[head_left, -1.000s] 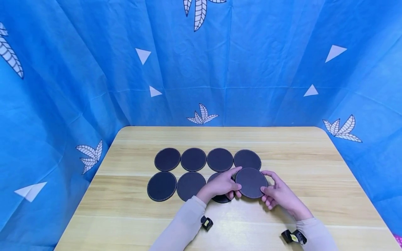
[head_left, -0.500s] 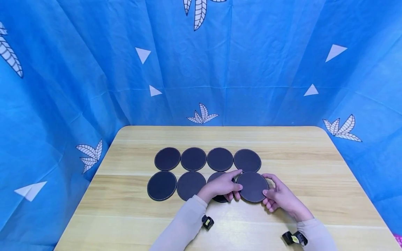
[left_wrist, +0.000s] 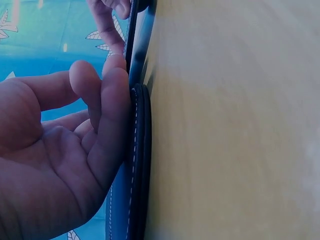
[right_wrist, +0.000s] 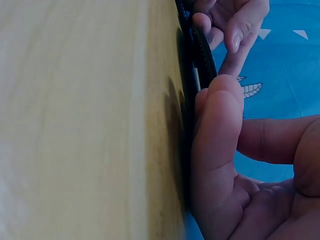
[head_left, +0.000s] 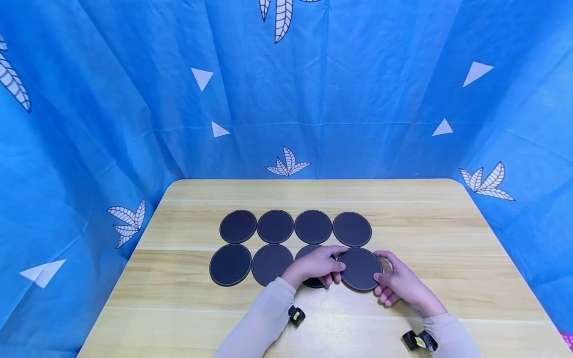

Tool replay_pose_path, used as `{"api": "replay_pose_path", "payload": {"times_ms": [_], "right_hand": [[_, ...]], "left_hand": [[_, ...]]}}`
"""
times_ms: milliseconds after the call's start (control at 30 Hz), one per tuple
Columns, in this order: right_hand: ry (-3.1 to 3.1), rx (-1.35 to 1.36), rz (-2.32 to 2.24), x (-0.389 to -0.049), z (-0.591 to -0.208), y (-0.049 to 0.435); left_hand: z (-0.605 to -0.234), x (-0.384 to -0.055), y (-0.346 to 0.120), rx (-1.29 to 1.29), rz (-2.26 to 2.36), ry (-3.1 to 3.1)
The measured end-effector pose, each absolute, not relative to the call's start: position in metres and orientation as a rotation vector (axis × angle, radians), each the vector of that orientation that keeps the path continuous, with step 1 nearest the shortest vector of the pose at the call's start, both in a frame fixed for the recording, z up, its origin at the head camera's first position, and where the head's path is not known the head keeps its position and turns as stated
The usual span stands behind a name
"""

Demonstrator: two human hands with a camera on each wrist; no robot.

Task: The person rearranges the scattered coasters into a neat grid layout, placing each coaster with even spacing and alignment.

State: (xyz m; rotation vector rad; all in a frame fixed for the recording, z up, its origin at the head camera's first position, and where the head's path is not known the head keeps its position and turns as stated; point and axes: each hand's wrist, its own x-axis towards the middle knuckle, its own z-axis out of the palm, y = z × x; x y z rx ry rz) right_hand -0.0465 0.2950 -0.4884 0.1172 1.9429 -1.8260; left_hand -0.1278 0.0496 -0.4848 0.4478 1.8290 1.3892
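A round black coaster (head_left: pixel 359 269) with pale edge stitching sits between both hands at the right end of the near row. My left hand (head_left: pixel 317 265) holds its left rim, thumb on top and index finger along the far edge. On the opposite rim, my right hand (head_left: pixel 400 281) pinches it between thumb and index finger. The left hand partly covers the neighbouring coaster (head_left: pixel 313 283). In the right wrist view, the held coaster (right_wrist: pixel 204 52) appears edge-on and slightly tilted, close to the table. The left wrist view shows the left fingers resting against a stitched coaster (left_wrist: pixel 134 175).
Several matching coasters lie flat: a far row including this right-end coaster (head_left: pixel 352 229), and a near row starting at this coaster (head_left: pixel 230 265). All rest on a light wood table (head_left: pixel 416 209). A blue patterned curtain (head_left: pixel 376 74) hangs behind and around it.
The held coaster has come down and toward me, off its overlap with the far row's right-end coaster. Both hands have shifted slightly with it. The other coasters stay put.
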Motion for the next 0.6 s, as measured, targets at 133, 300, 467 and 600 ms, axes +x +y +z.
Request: {"api": "replay_pose_path", "payload": {"times_ms": [133, 300, 467, 600], "right_hand": [[1.976, 0.141, -1.797, -0.0472, -0.4867, 0.2929], [2.002, 0.155, -1.774, -0.0475, -0.4871, 0.2925], [2.044, 0.172, -1.745, -0.0475, -0.4878, 0.2925], [2.080, 0.159, -1.729, -0.0471, -0.4879, 0.2909]], "left_hand": [[-0.4845, -0.1279, 0.0496, 0.447, 1.377, 1.842], [-0.4851, -0.1288, 0.0505, 0.446, 1.379, 1.836], [-0.4843, -0.1295, 0.0503, 0.440, 1.381, 1.816], [-0.4847, -0.1300, 0.0497, 0.436, 1.377, 1.817]]}}
